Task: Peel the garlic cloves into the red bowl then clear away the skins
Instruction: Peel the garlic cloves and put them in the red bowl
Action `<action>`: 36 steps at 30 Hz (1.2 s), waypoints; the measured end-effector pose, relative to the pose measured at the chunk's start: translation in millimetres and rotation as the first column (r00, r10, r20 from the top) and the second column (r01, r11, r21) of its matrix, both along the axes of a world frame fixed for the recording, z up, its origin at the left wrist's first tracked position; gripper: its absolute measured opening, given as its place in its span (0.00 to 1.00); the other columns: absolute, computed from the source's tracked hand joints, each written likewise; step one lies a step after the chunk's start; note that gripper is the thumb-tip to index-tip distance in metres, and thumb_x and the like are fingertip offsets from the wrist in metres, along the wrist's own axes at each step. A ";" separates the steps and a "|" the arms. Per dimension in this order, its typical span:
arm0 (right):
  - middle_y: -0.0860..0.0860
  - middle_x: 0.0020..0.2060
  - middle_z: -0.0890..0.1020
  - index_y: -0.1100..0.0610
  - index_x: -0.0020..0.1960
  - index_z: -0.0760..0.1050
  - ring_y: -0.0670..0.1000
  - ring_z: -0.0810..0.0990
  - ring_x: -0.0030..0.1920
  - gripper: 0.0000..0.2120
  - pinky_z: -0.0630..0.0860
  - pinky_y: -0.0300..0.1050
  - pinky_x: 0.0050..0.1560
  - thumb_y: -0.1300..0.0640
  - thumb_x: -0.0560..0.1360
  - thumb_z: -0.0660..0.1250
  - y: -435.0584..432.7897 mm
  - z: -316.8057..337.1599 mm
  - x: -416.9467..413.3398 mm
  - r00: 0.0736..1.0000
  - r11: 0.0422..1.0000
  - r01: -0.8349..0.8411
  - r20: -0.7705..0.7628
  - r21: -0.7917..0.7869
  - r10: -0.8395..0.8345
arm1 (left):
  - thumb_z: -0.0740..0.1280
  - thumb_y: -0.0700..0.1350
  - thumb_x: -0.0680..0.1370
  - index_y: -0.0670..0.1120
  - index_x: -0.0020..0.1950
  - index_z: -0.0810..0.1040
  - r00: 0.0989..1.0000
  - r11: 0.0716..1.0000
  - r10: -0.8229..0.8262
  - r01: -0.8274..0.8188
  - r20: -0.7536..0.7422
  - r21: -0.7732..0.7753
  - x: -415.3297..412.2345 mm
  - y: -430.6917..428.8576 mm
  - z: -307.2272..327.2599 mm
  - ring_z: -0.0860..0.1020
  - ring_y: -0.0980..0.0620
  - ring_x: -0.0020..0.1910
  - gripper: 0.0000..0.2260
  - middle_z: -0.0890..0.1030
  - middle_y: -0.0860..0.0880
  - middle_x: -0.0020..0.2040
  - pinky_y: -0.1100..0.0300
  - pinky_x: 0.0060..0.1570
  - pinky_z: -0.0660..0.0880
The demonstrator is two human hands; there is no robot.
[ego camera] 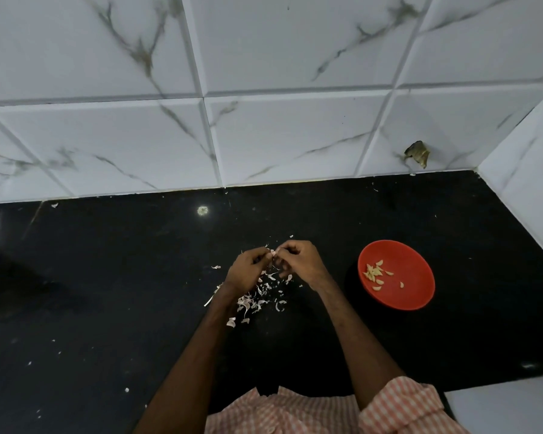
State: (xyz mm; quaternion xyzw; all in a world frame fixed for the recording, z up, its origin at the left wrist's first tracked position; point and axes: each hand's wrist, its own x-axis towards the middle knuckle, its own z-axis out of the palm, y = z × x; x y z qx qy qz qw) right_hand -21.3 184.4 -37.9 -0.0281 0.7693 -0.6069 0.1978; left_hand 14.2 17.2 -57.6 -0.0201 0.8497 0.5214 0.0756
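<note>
**While both hands pinch one clove, peeled garlic lies in the red bowl**

Where the two hands meet over the black surface (107,277), a small pinkish garlic clove (273,253) is caught between them. The left hand (248,269) has its fingers (262,253) curled in and pinching the clove from the left. The right hand (298,260) does the same from the other side, its fingers (287,245) bent tight on it, so both sets of fingertips are clamped on the same clove and almost touch. How much skin is on the clove is too small to tell.

Directly beneath and just behind the hands lies a loose scatter of pale skins (254,300), spread on the surface around the left wrist. A few stray flakes lie farther off, toward the left edge and near the wall.

The red bowl (414,270) stands on the surface to the right of the right hand, apart from it. Inside it, a small heap of peeled cloves (373,272) sits toward the left side, with a couple lying singly nearer the middle.

A white marbled tiled wall (295,136) rises behind the surface, with a dark broken patch (417,152) low on it above the bowl. Red-and-white checked sleeves (405,405) show at the bottom edge.
</note>
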 end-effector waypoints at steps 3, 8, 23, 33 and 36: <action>0.54 0.34 0.82 0.61 0.46 0.82 0.50 0.81 0.34 0.04 0.85 0.54 0.40 0.63 0.78 0.69 -0.2 1.3 -0.6 1.000 1.000 0.012 0.019 -0.013 -0.012 | 0.61 0.50 0.82 0.57 0.42 0.79 1.000 1.000 0.007 -0.007 0.005 -0.029 -0.4 1.0 1.8 0.74 0.56 0.36 0.11 0.78 0.55 0.36 0.54 0.42 0.71; 0.53 0.33 0.82 0.60 0.44 0.82 0.48 0.80 0.32 0.04 0.84 0.50 0.37 0.64 0.77 0.69 -0.6 3.8 0.2 0.999 1.000 0.010 0.038 -0.012 -0.009 | 0.61 0.52 0.82 0.52 0.45 0.78 1.000 0.996 -0.010 0.009 -0.006 -0.094 1.4 -0.3 -0.3 0.73 0.55 0.36 0.10 0.78 0.52 0.38 0.52 0.41 0.72; 0.52 0.33 0.80 0.61 0.45 0.80 0.47 0.76 0.30 0.04 0.79 0.44 0.29 0.64 0.78 0.67 1.9 5.8 -4.4 0.997 0.991 0.083 -0.002 -0.102 -0.083 | 0.66 0.53 0.80 0.52 0.48 0.80 0.993 0.995 0.097 -0.097 -0.062 0.001 -6.4 11.2 13.6 0.81 0.51 0.43 0.07 0.83 0.53 0.42 0.48 0.47 0.78; 0.48 0.31 0.82 0.58 0.45 0.80 0.46 0.77 0.31 0.05 0.77 0.42 0.29 0.63 0.78 0.67 1.6 11.3 -6.6 0.990 0.992 0.102 -0.086 -0.070 -0.108 | 0.71 0.39 0.78 0.48 0.51 0.83 0.942 0.984 0.179 -0.178 -0.283 0.030 -7.3 21.7 19.2 0.81 0.61 0.46 0.05 0.83 0.58 0.44 0.63 0.48 0.79; 0.48 0.33 0.83 0.58 0.46 0.80 0.45 0.79 0.31 0.04 0.77 0.42 0.29 0.63 0.78 0.68 0.4 13.9 -7.1 0.987 0.992 0.117 -0.101 -0.054 -0.122 | 0.70 0.38 0.77 0.47 0.52 0.84 0.944 0.984 0.169 -0.177 -0.282 -0.001 -6.2 24.3 19.2 0.81 0.65 0.46 0.06 0.81 0.63 0.42 0.68 0.47 0.76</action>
